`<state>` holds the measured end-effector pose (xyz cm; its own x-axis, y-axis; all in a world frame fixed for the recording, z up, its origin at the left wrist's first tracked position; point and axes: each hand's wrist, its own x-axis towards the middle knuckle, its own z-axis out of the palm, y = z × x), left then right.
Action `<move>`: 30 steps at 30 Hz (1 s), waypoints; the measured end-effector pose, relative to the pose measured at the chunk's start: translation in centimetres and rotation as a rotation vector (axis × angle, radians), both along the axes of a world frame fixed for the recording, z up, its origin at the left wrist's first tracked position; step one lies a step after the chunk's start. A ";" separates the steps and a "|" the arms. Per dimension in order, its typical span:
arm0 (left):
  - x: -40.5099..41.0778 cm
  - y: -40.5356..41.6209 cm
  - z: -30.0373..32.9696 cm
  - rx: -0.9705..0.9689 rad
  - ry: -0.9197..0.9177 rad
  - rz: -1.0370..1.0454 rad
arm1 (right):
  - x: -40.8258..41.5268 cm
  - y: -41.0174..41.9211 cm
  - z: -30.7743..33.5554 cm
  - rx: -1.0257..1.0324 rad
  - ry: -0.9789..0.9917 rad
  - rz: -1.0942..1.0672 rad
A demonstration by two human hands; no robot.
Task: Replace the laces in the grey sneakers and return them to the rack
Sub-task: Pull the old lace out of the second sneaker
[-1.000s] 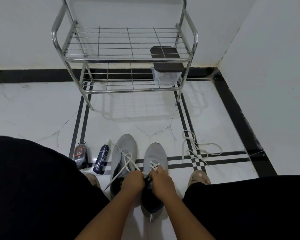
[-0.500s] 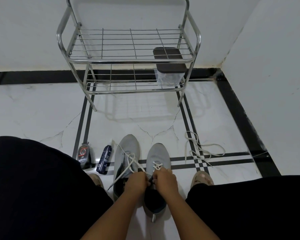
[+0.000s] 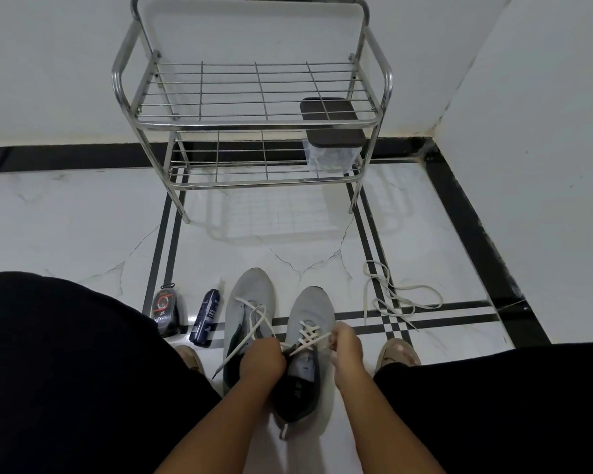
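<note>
Two grey sneakers stand side by side on the floor between my knees. The right sneaker [image 3: 311,311] has a white lace [image 3: 308,335] crossed through its eyelets. My left hand [image 3: 261,359] grips one end of that lace at the tongue. My right hand [image 3: 345,347] pinches the other end and holds it out to the right. The left sneaker [image 3: 250,292] carries a loosely threaded white lace [image 3: 250,323] that trails off toward my left knee. The metal rack [image 3: 254,121] stands against the far wall.
A loose pair of white laces [image 3: 396,297] lies on the floor to the right. A shoe-polish bottle [image 3: 165,307] and a dark blue spray can [image 3: 206,316] lie left of the sneakers. A lidded clear box [image 3: 332,145] sits on the rack's lower shelf.
My hands have drawn apart over the right sneaker, the right hand pulling its lace end out to the right. The camera has tilted slightly, so the rack sits lower in the view.
</note>
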<state>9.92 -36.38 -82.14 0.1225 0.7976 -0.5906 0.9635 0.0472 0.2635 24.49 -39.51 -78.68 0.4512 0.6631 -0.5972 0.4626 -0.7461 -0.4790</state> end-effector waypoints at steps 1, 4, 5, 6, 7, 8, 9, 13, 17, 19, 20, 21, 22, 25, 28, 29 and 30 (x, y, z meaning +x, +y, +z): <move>0.0 0.2 -0.1 -0.005 -0.004 0.002 | 0.9 -0.3 0.1 0.006 0.060 -0.192; 0.3 0.2 -0.2 -0.060 -0.052 -0.028 | 1.6 -0.5 -0.7 -0.078 -0.033 -0.156; 0.4 0.2 -0.3 -0.077 -0.066 -0.045 | 1.5 -0.5 -1.1 -0.098 -0.185 0.036; 0.6 0.2 -0.4 -0.085 -0.075 -0.062 | 1.0 -0.4 -1.2 -0.081 -0.284 0.224; 0.6 0.2 -0.4 -0.090 -0.076 -0.075 | 0.4 -0.3 -1.3 -0.044 -0.336 0.379; 0.7 0.2 -0.3 -0.094 -0.074 -0.083 | -0.2 -0.1 -1.1 -0.008 -0.374 0.483; 0.8 0.3 -0.3 -0.097 -0.072 -0.085 | -0.6 0.1 -1.0 0.017 -0.400 0.544; 0.8 0.4 -0.4 -0.112 -0.081 -0.085 | -1.7 -0.4 -1.5 0.080 -0.452 0.639; 0.7 0.4 -0.3 -0.121 -0.088 -0.097 | -1.7 -0.4 -1.5 0.057 -0.326 0.515; 0.6 0.5 -0.3 -0.131 -0.094 -0.099 | -1.6 -0.4 -1.5 0.022 -0.293 0.515; 0.6 0.5 -0.3 -0.139 -0.098 -0.099 | -1.6 -0.5 -1.6 0.014 -0.297 0.525; 0.6 0.5 -0.3 -0.144 -0.103 -0.100 | -1.6 -0.6 -1.7 0.013 -0.305 0.526; 0.6 0.5 -0.3 -0.146 -0.113 -0.099 | -1.8 -0.7 -1.8 0.019 -0.306 0.512; 0.5 0.6 -0.3 -0.148 -0.144 -0.092 | -2.0 -0.7 -2.1 0.010 -0.268 0.414; 0.4 0.6 -0.2 -0.147 -0.160 -0.091 | -2.3 -0.3 -2.5 -0.015 -0.217 0.308; 0.4 0.6 -0.2 -0.148 -0.168 -0.088 | -2.4 -0.1 -2.7 -0.024 -0.216 0.295; 0.4 0.6 -0.2 -0.147 -0.173 -0.089 | -2.4 0.0 -3.0 -0.042 -0.216 0.272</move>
<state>10.36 -35.80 -82.32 0.2980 0.6863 -0.6635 0.9067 0.0138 0.4215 22.05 -39.47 -81.63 0.3798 0.7535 -0.5366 0.7346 -0.5982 -0.3201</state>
